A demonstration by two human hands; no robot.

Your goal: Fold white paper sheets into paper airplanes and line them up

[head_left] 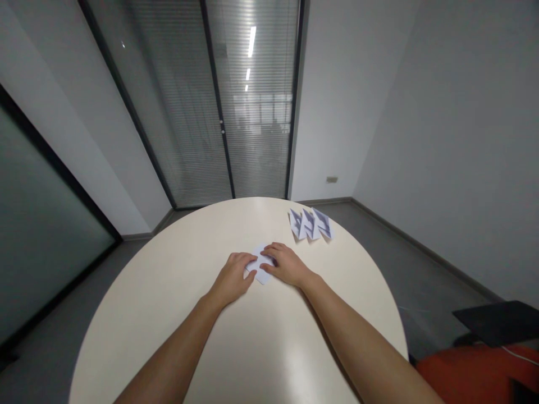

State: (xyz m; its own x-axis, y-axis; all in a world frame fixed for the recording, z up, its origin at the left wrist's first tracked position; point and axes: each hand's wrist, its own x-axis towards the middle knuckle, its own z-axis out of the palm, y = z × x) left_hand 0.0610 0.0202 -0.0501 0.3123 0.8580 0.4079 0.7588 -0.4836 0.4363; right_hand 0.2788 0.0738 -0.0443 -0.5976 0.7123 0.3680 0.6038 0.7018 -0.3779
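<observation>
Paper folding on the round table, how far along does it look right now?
Three folded papers already lie in a row at the table's far right edge. A fourth paper is in hand: the left hand and right hand both press it flat. Its fold looks unfinished, and it has not joined the row. No spare sheets are in view.

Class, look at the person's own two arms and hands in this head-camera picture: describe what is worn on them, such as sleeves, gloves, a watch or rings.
Both forearms are bare right up to the bottom edge of the picture; no sleeve shows. The left hand and the right hand wear no gloves. No watch, bracelet or band shows at either wrist, and no ring is visible on the fingers, though they are small in the picture.
</observation>
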